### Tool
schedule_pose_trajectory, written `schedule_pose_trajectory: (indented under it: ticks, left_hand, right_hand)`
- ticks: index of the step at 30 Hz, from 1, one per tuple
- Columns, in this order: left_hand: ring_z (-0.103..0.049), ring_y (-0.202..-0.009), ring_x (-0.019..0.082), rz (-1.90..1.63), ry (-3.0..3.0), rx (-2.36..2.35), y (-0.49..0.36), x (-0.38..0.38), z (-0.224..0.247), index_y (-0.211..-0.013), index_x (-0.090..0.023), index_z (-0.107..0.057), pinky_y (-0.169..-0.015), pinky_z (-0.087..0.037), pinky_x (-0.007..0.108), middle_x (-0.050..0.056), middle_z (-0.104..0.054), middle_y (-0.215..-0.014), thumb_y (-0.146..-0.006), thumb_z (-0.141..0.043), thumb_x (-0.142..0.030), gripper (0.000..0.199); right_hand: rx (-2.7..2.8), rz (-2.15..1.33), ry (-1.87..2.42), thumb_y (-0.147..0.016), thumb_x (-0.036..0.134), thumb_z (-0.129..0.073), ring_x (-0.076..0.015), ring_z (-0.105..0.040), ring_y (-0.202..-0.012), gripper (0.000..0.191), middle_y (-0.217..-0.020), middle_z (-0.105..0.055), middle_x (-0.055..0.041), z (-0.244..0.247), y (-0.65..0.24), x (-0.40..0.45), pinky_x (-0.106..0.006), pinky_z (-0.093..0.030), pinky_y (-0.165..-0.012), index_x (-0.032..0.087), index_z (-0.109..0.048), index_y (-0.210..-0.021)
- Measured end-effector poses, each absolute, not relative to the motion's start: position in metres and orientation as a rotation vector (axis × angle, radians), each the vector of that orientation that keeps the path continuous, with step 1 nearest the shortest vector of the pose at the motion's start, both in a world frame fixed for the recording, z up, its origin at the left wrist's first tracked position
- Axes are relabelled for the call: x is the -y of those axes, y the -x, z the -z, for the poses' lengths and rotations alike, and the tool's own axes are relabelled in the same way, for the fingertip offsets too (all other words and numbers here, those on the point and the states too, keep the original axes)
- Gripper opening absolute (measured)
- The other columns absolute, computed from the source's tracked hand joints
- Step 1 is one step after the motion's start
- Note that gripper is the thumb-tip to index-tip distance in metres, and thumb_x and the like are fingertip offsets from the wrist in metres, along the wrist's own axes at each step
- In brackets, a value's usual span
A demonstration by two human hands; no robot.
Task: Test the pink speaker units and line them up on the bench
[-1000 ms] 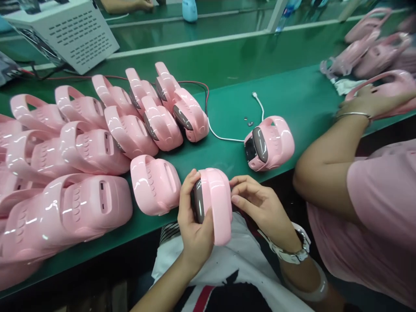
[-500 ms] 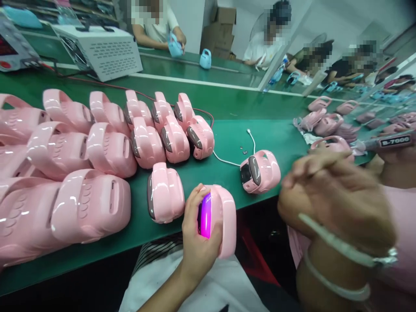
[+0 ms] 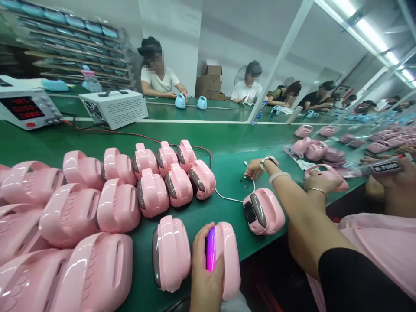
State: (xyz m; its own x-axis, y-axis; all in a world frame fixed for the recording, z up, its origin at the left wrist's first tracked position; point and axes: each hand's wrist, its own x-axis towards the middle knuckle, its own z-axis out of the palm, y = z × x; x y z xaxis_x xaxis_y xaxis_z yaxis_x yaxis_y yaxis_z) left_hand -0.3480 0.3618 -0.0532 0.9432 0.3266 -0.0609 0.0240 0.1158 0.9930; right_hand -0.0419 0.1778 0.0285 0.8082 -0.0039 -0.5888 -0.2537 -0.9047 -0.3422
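Pink casings (image 3: 117, 208) on green bench (image 3: 227, 169)

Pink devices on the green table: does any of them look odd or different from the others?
Yes. The pink device in the left hand glows bright magenta along its front panel, while the panels of the other pink devices on the green table are dark. The right hand reaches to small parts by the white cable.

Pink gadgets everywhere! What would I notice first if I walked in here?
Probably the crowd of shiny pink gadgets covering the left of the green table. Next, the glowing purple strip on the pink gadget that the left hand grips at the bottom edge. The right hand reaches out to the white cable and small parts further back.
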Motion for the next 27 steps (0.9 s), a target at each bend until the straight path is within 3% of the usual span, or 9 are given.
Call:
schedule_pose_trajectory:
  ticks: [4, 9, 13, 17, 19, 21, 23, 25, 27]
  left_hand:
    - [-0.045, -0.125, 0.026, -0.249, -1.500, -0.268, 0.349, -0.365, 0.056, -0.121, -0.027, -0.055, -0.112, -0.030, 0.045, 0.005, -0.051, -0.132, -0.083, -0.053, -0.039, 0.040]
    - [-0.047, -0.124, 0.025, -0.318, -1.536, -0.262, 0.327, -0.367, 0.057, -0.121, -0.024, -0.057, -0.111, -0.035, 0.042, 0.005, -0.054, -0.130, -0.082, -0.054, -0.035, 0.040]
    - [-0.041, -0.131, 0.024, -0.464, -1.554, -0.255, 0.325, -0.356, 0.032, -0.129, -0.023, -0.051, -0.115, -0.028, 0.041, 0.005, -0.049, -0.136, -0.088, -0.051, -0.029, 0.042]
    - [-0.035, -0.136, 0.027, -0.813, -1.500, 0.153, 0.354, -0.338, -0.001, -0.134, -0.029, -0.047, -0.117, -0.028, 0.044, 0.004, -0.045, -0.140, -0.086, -0.055, -0.017, 0.050]
    - [-0.037, -0.135, 0.029, -0.705, -1.477, 0.295, 0.364, -0.326, -0.005, -0.134, -0.028, -0.048, -0.115, -0.031, 0.047, 0.007, -0.045, -0.140, -0.086, -0.055, -0.018, 0.049]
    - [-0.033, -0.138, 0.028, -0.418, -1.508, 0.290, 0.361, -0.314, 0.004, -0.138, -0.027, -0.043, -0.116, -0.029, 0.046, 0.007, -0.040, -0.146, -0.089, -0.054, -0.023, 0.051]
    - [-0.024, -0.142, 0.026, -0.150, -1.464, 0.175, 0.347, -0.300, 0.019, -0.144, -0.026, -0.033, -0.119, -0.024, 0.046, 0.007, -0.030, -0.152, -0.089, -0.055, -0.028, 0.060]
    - [-0.016, -0.145, 0.026, 0.001, -1.362, -0.005, 0.328, -0.288, 0.033, -0.148, -0.022, -0.023, -0.119, -0.019, 0.046, 0.009, -0.022, -0.155, -0.085, -0.057, -0.033, 0.072]
    - [-0.018, -0.144, 0.028, 0.101, -1.237, -0.154, 0.314, -0.281, 0.040, -0.148, -0.019, -0.017, -0.118, -0.023, 0.046, 0.011, -0.021, -0.155, -0.080, -0.060, -0.036, 0.083]
  right_hand:
    - [-0.177, -0.797, 2.501, -0.066, 0.026, -0.081, -0.0203, -0.066, -0.069, 0.025, -0.070, -0.067, -0.0107, -0.018, 0.047, -0.157, -0.032, -0.056, -0.067, 0.009, -0.063, -0.066]
    - [-0.041, -0.379, 2.397, -0.084, 0.049, -0.061, -0.0165, -0.065, -0.091, 0.033, -0.108, -0.067, -0.0103, -0.061, 0.089, -0.141, -0.025, -0.052, -0.076, 0.016, -0.063, -0.089]
    - [0.174, 0.075, 2.176, -0.080, 0.055, -0.062, -0.0195, -0.064, -0.095, 0.040, -0.101, -0.068, -0.0082, -0.065, 0.177, -0.137, -0.033, -0.051, -0.086, 0.018, -0.065, -0.096]
    - [0.117, 0.411, 1.819, -0.079, 0.046, -0.067, -0.0218, -0.058, -0.114, 0.046, -0.118, -0.063, -0.0103, -0.015, 0.248, -0.154, -0.038, -0.048, -0.098, 0.020, -0.057, -0.116]
    - [0.061, 0.484, 1.777, -0.075, 0.035, -0.072, -0.0234, -0.051, -0.124, 0.059, -0.132, -0.055, -0.0122, 0.012, 0.264, -0.167, -0.040, -0.042, -0.105, 0.019, -0.051, -0.127]
    - [0.002, 0.591, 1.749, -0.076, 0.027, -0.070, -0.0240, -0.047, -0.129, 0.058, -0.138, -0.051, -0.0130, 0.028, 0.270, -0.179, -0.042, -0.036, -0.111, 0.018, -0.051, -0.129]
    - [-0.061, 0.664, 1.664, -0.078, 0.023, -0.065, -0.0235, -0.056, -0.119, 0.047, -0.138, -0.051, -0.0140, 0.031, 0.275, -0.189, -0.041, -0.043, -0.106, 0.016, -0.056, -0.124]
    - [-0.082, 0.673, 1.578, -0.079, 0.019, -0.063, -0.0206, -0.068, -0.094, 0.038, -0.134, -0.055, -0.0142, 0.027, 0.286, -0.193, -0.039, -0.054, -0.091, 0.017, -0.061, -0.117]
    - [-0.022, 0.724, 1.562, -0.078, 0.013, -0.063, -0.0192, -0.070, -0.084, 0.034, -0.125, -0.063, -0.0104, 0.018, 0.306, -0.193, -0.039, -0.057, -0.084, 0.021, -0.065, -0.111]
